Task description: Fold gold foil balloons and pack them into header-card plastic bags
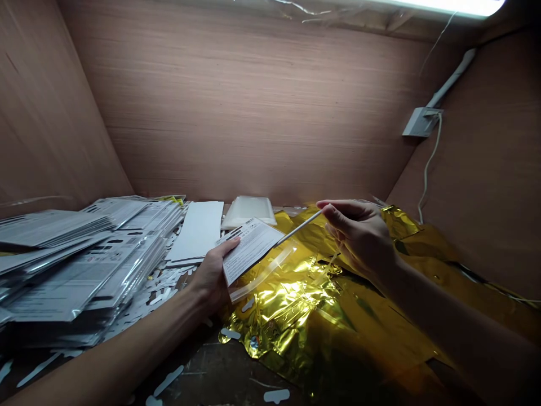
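Note:
My left hand (213, 276) grips a white printed card (253, 248), thumb on its face, over the middle of the table. A clear plastic bag (270, 269) shows along the card's lower right side; whether the card is inside it I cannot tell. Between thumb and fingertips of my right hand (363, 237) is a thin white straw (301, 225). It slants down to the left, its lower end at the card's right edge. Shiny gold foil pieces (291, 299) lie spread beneath both hands and to the right.
Stacks of printed cards in clear bags (84, 282) fill the left side. Behind are blank white cards (198, 228) and translucent bags (249, 210). White cut-out scraps (276, 396) litter the table. Wooden walls enclose it; a socket box (422, 121) with a cable hangs right.

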A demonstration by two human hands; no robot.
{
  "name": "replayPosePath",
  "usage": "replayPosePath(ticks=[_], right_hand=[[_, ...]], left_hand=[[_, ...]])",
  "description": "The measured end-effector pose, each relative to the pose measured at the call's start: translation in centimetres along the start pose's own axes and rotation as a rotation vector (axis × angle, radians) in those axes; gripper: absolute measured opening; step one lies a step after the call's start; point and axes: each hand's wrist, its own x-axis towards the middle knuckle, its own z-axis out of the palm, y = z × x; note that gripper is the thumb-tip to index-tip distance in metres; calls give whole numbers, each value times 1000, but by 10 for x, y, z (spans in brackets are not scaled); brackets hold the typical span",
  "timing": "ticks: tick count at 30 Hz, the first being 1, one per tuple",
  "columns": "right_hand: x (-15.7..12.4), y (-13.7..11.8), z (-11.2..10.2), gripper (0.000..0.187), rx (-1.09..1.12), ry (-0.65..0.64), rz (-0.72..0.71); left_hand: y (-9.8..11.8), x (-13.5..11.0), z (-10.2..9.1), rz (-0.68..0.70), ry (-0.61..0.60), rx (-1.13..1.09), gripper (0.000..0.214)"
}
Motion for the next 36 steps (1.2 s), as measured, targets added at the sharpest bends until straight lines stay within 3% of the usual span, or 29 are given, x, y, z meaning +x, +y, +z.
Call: replayPosePath(ticks=[7,14,17,23,28,32,36], right_hand=[[0,-5,2,34,94,-52,139],[3,3,1,32,102,-1,78],[1,5,-2,26,22,45,-41],[-3,3,-9,14,-410,119,-390],[-1,7,-14,13,-601,167,-535],[-6,9,-15,8,-730,102,-751],[-12,14,-9,3,-831,-47,-916]], left_hand=[[0,-1,1,14,-10,3,36],[2,-6,4,16,-46,-19,31],[2,-6,3,33,-55,-24,30],[3,-3,4,77,-37,-77,30],[4,-2,6,115,19,-104,28],[2,3,3,184,0,-185,31],[-6,5,0,233,-31,-210,28]])
